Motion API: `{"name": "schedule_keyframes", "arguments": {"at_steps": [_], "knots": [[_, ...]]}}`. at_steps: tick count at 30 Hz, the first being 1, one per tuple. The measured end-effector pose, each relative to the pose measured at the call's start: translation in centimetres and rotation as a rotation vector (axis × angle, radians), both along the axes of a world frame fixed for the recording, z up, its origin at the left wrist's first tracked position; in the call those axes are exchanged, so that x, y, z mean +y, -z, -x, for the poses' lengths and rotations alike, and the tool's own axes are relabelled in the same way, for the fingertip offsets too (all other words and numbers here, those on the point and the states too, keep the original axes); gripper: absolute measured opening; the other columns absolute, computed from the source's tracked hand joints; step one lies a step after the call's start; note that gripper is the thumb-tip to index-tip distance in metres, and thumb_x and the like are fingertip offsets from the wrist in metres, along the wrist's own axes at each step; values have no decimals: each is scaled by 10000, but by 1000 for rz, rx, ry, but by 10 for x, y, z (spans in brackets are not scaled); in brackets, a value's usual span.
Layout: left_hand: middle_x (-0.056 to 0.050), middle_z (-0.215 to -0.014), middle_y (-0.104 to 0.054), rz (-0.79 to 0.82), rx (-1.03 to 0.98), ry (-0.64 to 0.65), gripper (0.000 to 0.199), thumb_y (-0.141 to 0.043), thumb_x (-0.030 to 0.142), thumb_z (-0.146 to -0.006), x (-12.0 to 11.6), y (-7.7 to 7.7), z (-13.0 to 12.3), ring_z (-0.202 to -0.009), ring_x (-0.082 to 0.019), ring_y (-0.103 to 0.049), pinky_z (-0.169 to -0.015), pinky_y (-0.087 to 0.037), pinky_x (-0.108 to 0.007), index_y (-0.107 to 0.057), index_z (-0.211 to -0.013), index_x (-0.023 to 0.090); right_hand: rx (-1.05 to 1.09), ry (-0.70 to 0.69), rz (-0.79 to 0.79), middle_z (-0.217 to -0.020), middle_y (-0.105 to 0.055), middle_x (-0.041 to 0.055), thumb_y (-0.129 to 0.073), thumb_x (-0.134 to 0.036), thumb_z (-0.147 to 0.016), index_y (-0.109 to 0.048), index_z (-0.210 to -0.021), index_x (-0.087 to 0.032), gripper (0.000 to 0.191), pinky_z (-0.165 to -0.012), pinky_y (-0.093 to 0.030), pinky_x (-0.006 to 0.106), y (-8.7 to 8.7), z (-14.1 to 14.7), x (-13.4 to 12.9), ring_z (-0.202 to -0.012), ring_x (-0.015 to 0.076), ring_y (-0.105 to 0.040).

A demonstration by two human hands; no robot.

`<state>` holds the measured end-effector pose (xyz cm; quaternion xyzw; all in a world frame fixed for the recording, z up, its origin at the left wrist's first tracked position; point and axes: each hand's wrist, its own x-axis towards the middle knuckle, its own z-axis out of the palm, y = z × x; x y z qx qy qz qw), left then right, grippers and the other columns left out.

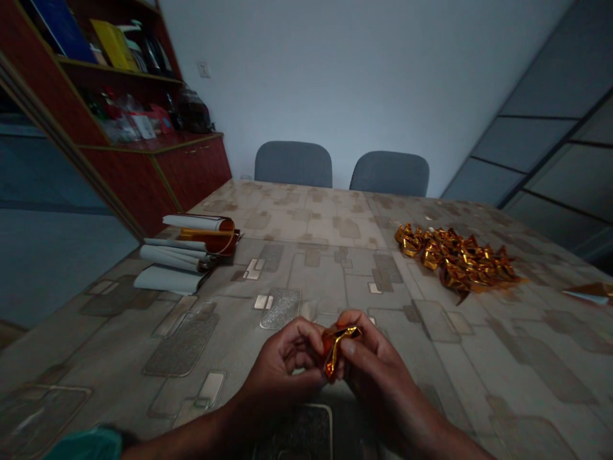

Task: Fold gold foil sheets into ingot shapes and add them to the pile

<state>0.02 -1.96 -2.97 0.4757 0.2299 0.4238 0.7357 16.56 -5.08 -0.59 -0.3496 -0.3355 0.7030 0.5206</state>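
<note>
Just above the near part of the table, a small folded piece of shiny gold foil paper [334, 351] is pinched between my two hands. My left hand [292, 358] grips its left side with curled fingers. On the other side, my right hand [366, 354] presses its thumb against the foil, fingers behind it. The foil looks creased and bent; its far side is hidden by my fingers. Several folded gold foil pieces [454, 255] lie in a cluster on the right of the table.
A patterned cloth covers the table [306, 275]. Rolled and folded sheets, white and gold [191, 252], lie at the left. Another gold sheet [591, 292] sits at the right edge. Two grey chairs [293, 163] stand beyond the far edge, and a red cabinet [191, 166] stands back left.
</note>
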Motion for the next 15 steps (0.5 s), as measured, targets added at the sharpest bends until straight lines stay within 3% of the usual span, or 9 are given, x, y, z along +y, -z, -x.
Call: {"name": "schedule_keyframes", "arguments": {"at_steps": [3, 7, 15], "knots": [[-46, -947, -691, 17, 0, 73, 285, -845, 263, -770, 1, -1, 3, -852, -176, -658, -760, -482, -288, -586, -860, 186, -75, 35, -7, -764, -578, -32, -788, -422, -823, -584, -958, -222, 316, -663, -394, 278, 0, -3, 1, -674, 131, -496], [-13, -824, -643, 167, -47, 181, 348, -819, 432, -793, 4, -1, 6, -664, -110, -562, -593, -412, -213, -592, -877, 182, -169, 53, -19, -705, -537, -52, -784, -436, -824, -582, -946, -227, 315, -610, -361, 267, 1, -6, 1, -622, 119, -454], [23, -694, -606, 396, -52, 243, 353, -829, 424, -797, 5, -2, 4, -506, -74, -495, -464, -290, -178, -567, -872, 200, -192, -124, -22, -749, -563, -42, -840, -442, -756, -572, -924, -219, 387, -602, -388, 254, -9, -8, 2, -645, 120, -511]]}}
